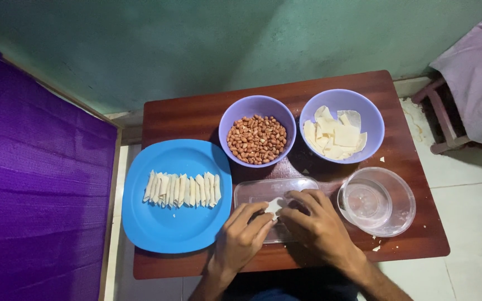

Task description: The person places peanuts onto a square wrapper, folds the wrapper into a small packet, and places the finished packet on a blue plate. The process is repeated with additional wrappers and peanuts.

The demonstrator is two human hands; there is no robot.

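Note:
Both of my hands meet over a clear plastic tray at the table's front. My left hand and my right hand pinch a small white dough wrapper between their fingertips. To the left lies a blue plate with a row of several folded white wrappers. Behind the tray stand two purple bowls: one full of peanuts, the other holding flat white wrapper sheets.
A clear glass bowl stands right of my right hand. The small dark wooden table sits against a green wall. Purple fabric lies to the left, a stool with pink cloth at the right. Crumbs dot the table's right side.

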